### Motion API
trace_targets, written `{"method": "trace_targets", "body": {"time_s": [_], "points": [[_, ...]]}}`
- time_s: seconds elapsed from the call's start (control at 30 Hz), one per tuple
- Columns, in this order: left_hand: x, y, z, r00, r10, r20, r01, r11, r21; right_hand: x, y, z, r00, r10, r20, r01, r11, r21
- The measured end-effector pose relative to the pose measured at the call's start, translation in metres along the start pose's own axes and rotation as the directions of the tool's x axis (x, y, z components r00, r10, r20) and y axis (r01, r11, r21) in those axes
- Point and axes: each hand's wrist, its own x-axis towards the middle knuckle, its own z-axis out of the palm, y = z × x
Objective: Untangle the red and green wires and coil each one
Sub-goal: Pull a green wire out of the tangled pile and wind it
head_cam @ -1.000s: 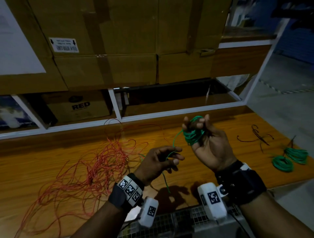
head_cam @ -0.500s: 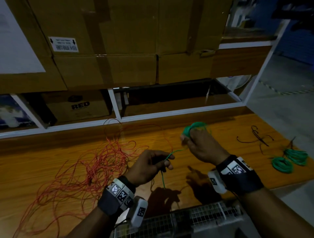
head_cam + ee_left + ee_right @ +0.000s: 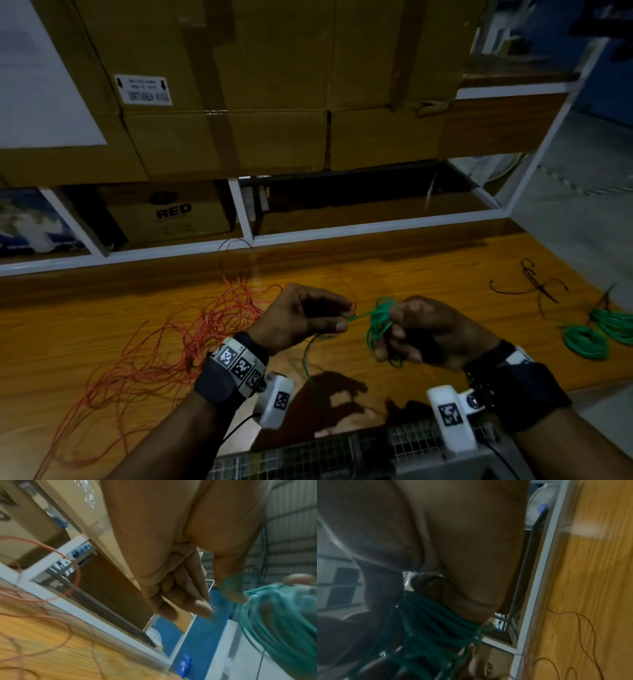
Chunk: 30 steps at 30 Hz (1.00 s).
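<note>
While the right hand curls its fingers through a bunch of green wire loops, the left hand pinches the loose green strand just beside them, its tail hanging below the fingertips. Left of both hands, the red wire sprawls tangled on the wooden table.

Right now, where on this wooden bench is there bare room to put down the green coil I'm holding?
Bare wood lies between your right hand and the two finished green wire coils at the wooden bench's right end. The left half is crowded with loose red wire.
</note>
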Motion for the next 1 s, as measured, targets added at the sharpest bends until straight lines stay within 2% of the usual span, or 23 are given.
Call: {"method": "trace_targets", "body": {"time_s": [0.1,0.13,0.2,0.27,0.4,0.5,0.63,0.7,0.73,0.77,0.8,0.83,0.9,0.93,1.0], "points": [[-0.002,-0.005,-0.006,1.0,-0.005,-0.015,0.007,0.989,0.15,-0.005,-0.007,-0.006,0.974,-0.121,-0.191,0.157,0.971,0.183],[-0.002,-0.007,-0.007,0.999,0.005,-0.041,0.001,0.989,0.147,-0.005,-0.008,-0.009,0.959,-0.131,-0.253,0.194,0.95,0.244],[-0.001,-0.011,-0.009,0.988,-0.017,-0.156,0.02,1.0,0.02,-0.007,-0.009,-0.012,0.938,-0.132,-0.319,0.237,0.918,0.319],[0.001,-0.015,-0.01,0.963,-0.076,-0.258,0.052,0.994,-0.099,-0.007,-0.006,-0.016,0.941,-0.128,-0.312,0.228,0.923,0.308],[0.011,-0.022,-0.014,0.925,-0.172,-0.339,0.168,0.985,-0.04,-0.006,0.0,-0.014,0.953,-0.126,-0.276,0.215,0.923,0.32],[0.021,-0.03,-0.017,0.875,-0.249,-0.416,0.238,0.968,-0.077,-0.006,-0.006,-0.01,0.923,-0.156,-0.353,0.265,0.921,0.285],[0.027,-0.051,-0.023,0.807,-0.331,-0.489,0.341,0.937,-0.072,-0.009,-0.012,-0.014,0.904,-0.191,-0.382,0.315,0.902,0.294],[0.023,-0.069,-0.035,0.751,-0.36,-0.553,0.409,0.912,-0.038,-0.012,-0.01,-0.027,0.914,-0.201,-0.354,0.326,0.882,0.34],[0.02,-0.078,-0.043,0.717,-0.378,-0.586,0.463,0.886,-0.005,-0.013,-0.009,-0.032,0.93,-0.215,-0.299,0.324,0.863,0.387],[0.018,-0.087,-0.051,0.685,-0.39,-0.615,0.508,0.861,0.02,-0.014,-0.008,-0.035,0.942,-0.245,-0.228,0.325,0.829,0.454],[0.014,-0.094,-0.059,0.657,-0.402,-0.638,0.551,0.833,0.042,-0.019,-0.008,-0.043,0.936,-0.269,-0.226,0.348,0.796,0.494],[0.009,-0.099,-0.065,0.633,-0.395,-0.666,0.569,0.82,0.055,-0.028,-0.014,-0.049,0.903,-0.285,-0.322,0.41,0.795,0.446],[0.002,-0.103,-0.071,0.601,-0.381,-0.702,0.6,0.796,0.082,-0.035,-0.023,-0.054,0.873,-0.317,-0.372,0.469,0.754,0.459],[-0.001,-0.104,-0.07,0.613,-0.406,-0.677,0.605,0.793,0.072,-0.035,-0.028,-0.056,0.865,-0.335,-0.374,0.49,0.725,0.484],[-0.002,-0.11,-0.068,0.676,-0.453,-0.581,0.623,0.772,0.124,-0.036,-0.041,-0.053,0.795,-0.296,-0.529,0.534,0.755,0.38]]}}
